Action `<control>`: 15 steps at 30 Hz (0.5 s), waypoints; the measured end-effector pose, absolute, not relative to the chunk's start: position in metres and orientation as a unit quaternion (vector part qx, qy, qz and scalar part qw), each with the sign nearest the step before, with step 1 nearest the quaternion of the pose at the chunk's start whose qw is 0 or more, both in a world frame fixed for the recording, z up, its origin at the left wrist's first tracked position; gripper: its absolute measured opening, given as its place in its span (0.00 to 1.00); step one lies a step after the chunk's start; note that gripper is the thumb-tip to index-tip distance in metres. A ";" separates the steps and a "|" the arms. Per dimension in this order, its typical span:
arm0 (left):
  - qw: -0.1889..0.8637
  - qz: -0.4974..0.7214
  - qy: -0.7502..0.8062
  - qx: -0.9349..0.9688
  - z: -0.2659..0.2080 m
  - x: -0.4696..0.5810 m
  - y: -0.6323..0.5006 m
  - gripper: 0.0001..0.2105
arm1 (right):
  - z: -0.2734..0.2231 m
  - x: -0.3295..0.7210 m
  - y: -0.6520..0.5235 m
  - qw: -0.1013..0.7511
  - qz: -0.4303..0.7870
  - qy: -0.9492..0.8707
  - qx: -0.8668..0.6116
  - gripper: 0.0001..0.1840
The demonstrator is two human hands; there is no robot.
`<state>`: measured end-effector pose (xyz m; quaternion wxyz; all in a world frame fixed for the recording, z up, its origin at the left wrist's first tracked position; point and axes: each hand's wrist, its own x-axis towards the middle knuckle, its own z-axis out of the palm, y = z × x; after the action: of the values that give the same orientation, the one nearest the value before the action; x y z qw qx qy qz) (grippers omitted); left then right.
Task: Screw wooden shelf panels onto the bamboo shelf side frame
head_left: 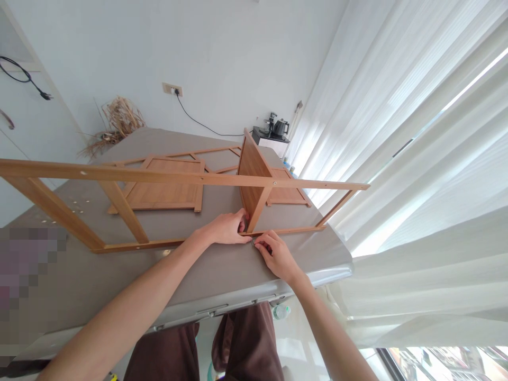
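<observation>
A long wooden side frame (pixel 174 176) stands on its edge across the table, with crossbars between its upper and lower rails. A wooden panel (pixel 252 174) stands upright behind it, meeting it at a crossbar. My left hand (pixel 228 228) is closed around the lower rail at that corner, fingers behind and thumb in front. Just right of it, the fingertips of my right hand (pixel 274 253) pinch a small silvery metal piece (pixel 253 241) against the front of the rail. It is too small and too covered to tell its exact kind.
Behind the frame lie a flat wooden panel (pixel 164 182), a smaller panel (pixel 289 188) and another slatted frame (pixel 222 153). Small loose parts (pixel 81 206) are scattered on the table (pixel 214 270) at left. Dried stalks (pixel 123 116) and a kettle (pixel 281 127) stand beyond; curtains (pixel 416 185) hang at right.
</observation>
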<state>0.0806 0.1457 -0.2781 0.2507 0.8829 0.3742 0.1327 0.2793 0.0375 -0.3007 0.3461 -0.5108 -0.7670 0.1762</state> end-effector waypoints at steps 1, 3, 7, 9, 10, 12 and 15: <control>0.254 0.132 0.375 0.882 -0.278 0.081 0.146 0.21 | -0.301 0.279 0.038 0.346 0.172 -0.767 -0.512 0.08; 0.259 0.131 0.377 0.880 -0.278 0.081 0.146 0.22 | -0.300 0.278 0.038 0.346 0.166 -0.768 -0.512 0.08; 0.260 0.135 0.374 0.880 -0.279 0.080 0.146 0.22 | -0.300 0.278 0.039 0.349 0.169 -0.768 -0.509 0.08; 0.257 0.142 0.369 0.882 -0.280 0.079 0.147 0.22 | -0.300 0.277 0.039 0.348 0.174 -0.769 -0.508 0.08; 0.256 0.145 0.367 0.882 -0.281 0.079 0.147 0.22 | -0.300 0.277 0.039 0.346 0.175 -0.769 -0.508 0.08; 0.256 0.150 0.366 0.882 -0.282 0.078 0.147 0.22 | -0.300 0.276 0.039 0.342 0.173 -0.770 -0.511 0.09; 0.255 0.152 0.365 0.882 -0.282 0.078 0.146 0.22 | -0.302 0.274 0.039 0.340 0.159 -0.770 -0.515 0.09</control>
<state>0.0780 0.1463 -0.2817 0.2554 0.8822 0.3650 0.1524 0.2744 0.0387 -0.3016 0.3404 -0.5154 -0.7701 0.1592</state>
